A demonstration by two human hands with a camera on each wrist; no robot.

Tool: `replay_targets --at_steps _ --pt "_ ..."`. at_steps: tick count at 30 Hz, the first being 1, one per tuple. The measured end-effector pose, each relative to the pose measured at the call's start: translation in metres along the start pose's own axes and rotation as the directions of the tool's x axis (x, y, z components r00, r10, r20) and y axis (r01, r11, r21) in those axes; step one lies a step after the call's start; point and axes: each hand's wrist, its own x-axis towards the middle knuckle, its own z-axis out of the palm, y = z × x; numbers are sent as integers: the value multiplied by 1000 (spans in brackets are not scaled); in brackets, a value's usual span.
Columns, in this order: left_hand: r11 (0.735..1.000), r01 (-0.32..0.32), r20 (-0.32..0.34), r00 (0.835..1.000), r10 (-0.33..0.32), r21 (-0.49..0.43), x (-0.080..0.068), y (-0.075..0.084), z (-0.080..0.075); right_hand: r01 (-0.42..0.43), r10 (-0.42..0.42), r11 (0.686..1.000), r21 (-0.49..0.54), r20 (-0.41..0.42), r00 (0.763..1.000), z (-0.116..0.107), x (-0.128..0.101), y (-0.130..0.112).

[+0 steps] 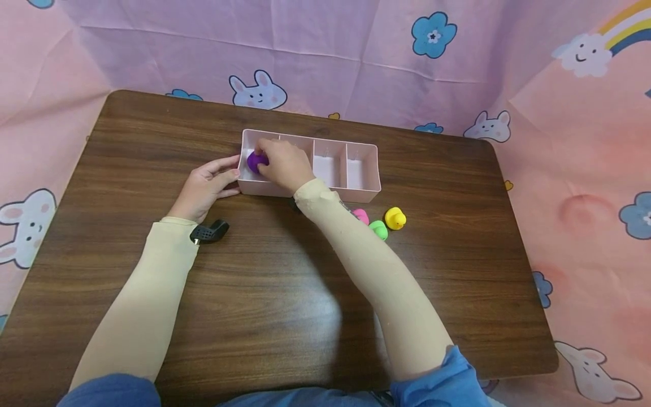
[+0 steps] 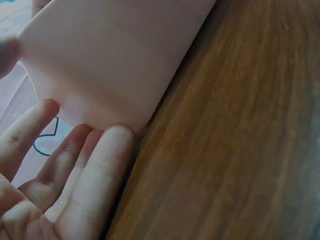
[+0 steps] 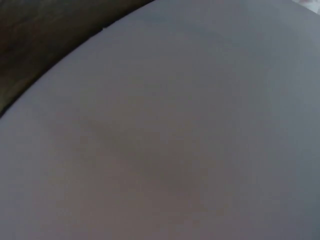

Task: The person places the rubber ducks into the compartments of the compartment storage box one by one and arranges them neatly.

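Observation:
In the head view, my right hand reaches into the leftmost compartment of a pale pink divided box. Its thumb and fingers hold a rounded purple toy, partly hidden by the hand. At the box's left end is my left hand, fingers extended and touching the end wall. From the left wrist, the fingertips rest against the pink box wall. Close up, the box's side fills most of the right wrist view, where neither the hand nor the purple toy shows.
A yellow toy duck sits on the brown wooden table, right of my right forearm. Beside it are a green toy and a pink toy, both partly covered by the forearm. A patterned cloth hangs behind the table.

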Motion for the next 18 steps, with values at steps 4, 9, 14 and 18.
replay_targets --at_steps 4,9,14,18 --pt "999 -22 -11 1000 22 28 6 -9 -3 -3 3 1000 -8 15 1000 0 1 1" --pt "997 -51 12 999 50 51 5 -10 -2 -1 2 1000 -26 20 1000 0 0 1" --pt "997 -50 26 998 49 60 4 -10 -3 8 -7 999 -40 27 1000 0 1 1" --pt "997 -48 34 998 46 65 5 -11 -5 11 -10 999 -31 44 999 0 1 2"
